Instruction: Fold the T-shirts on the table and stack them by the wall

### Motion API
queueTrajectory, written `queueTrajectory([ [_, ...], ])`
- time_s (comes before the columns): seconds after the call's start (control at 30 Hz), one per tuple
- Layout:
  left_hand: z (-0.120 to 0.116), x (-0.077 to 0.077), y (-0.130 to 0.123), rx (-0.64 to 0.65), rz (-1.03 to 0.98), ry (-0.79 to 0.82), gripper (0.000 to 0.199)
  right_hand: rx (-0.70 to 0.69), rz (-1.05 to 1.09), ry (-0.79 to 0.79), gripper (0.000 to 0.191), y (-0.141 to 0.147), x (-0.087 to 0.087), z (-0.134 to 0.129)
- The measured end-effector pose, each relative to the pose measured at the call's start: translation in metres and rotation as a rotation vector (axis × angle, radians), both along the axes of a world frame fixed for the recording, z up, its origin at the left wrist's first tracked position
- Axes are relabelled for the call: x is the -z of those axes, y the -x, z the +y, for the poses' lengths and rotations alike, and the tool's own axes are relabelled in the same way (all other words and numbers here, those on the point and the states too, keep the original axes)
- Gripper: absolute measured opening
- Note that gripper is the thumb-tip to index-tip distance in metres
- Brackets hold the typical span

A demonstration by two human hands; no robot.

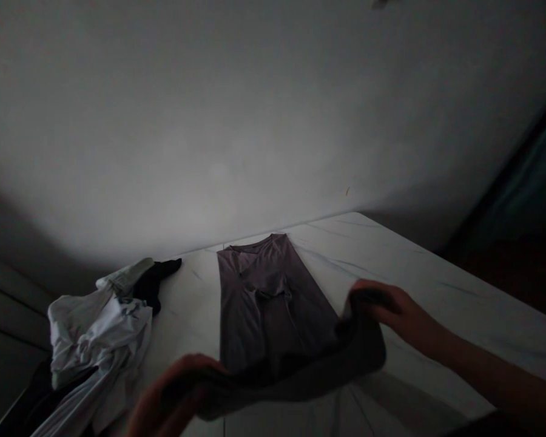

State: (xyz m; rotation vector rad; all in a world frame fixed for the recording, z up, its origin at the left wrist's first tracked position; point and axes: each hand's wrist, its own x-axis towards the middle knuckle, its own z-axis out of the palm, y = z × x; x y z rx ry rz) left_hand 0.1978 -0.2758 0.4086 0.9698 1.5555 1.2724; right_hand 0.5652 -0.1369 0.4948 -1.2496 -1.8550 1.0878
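A dark purple-grey garment (277, 285), which looks like a sleeveless V-neck top, lies lengthwise on the white marbled table (355, 249). Its neck end points toward the wall, and some creases cross its middle. The near edge is lifted off the table and sags between my hands. My left hand (177, 388), blurred, is closed around the left corner of that edge. At the right corner, my right hand (382, 297) pinches the cloth between thumb and fingers.
On the table's left side is a heap of white clothes (104, 334) with black cloth (157, 282) among it. A pale wall (236, 121) borders the far edge. Dark cloth-like material (528, 176) hangs at the far right. The room is dim.
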Motion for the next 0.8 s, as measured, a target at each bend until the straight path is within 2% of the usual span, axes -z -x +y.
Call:
queueTrajectory([
  [0.07,0.050,-0.031,0.006,-0.085,0.013,-0.068,0.047,0.079,0.043,-0.068,0.031,0.020,0.002,0.050],
  [0.1,0.078,-0.042,0.009,-0.087,-0.005,-0.101,0.051,0.097,0.073,-0.102,0.031,0.029,0.005,0.077],
  [0.17,0.136,-0.050,0.016,-0.069,-0.055,-0.153,0.058,0.091,0.129,-0.147,0.033,0.047,0.019,0.133],
  [0.2,0.165,-0.047,0.021,-0.053,-0.082,-0.163,0.060,0.093,0.135,-0.163,0.033,0.056,0.029,0.161],
  [0.23,0.194,-0.039,0.026,-0.049,-0.105,-0.167,0.063,0.110,0.107,-0.171,0.032,0.065,0.042,0.188],
  [0.3,0.248,-0.013,0.037,-0.039,-0.142,-0.145,0.063,0.174,-0.031,-0.158,0.025,0.082,0.072,0.237],
  [0.37,0.295,0.023,0.046,-0.048,-0.129,-0.046,0.055,0.235,-0.175,-0.127,0.019,0.098,0.106,0.276],
  [0.43,0.330,0.060,0.052,-0.066,-0.082,0.086,0.043,0.272,-0.264,-0.107,0.013,0.108,0.138,0.304],
  [0.53,0.359,0.105,0.056,-0.073,-0.033,0.189,0.033,0.306,-0.340,-0.112,0.009,0.113,0.175,0.326],
  [0.6,0.365,0.123,0.059,-0.070,-0.023,0.186,0.034,0.306,-0.369,-0.128,0.004,0.110,0.189,0.334],
  [0.67,0.366,0.131,0.062,-0.066,-0.031,0.151,0.041,0.287,-0.383,-0.142,0.004,0.106,0.195,0.340],
  [0.8,0.368,0.130,0.069,-0.029,-0.087,0.036,0.056,0.251,-0.385,-0.184,0.014,0.100,0.196,0.352],
])
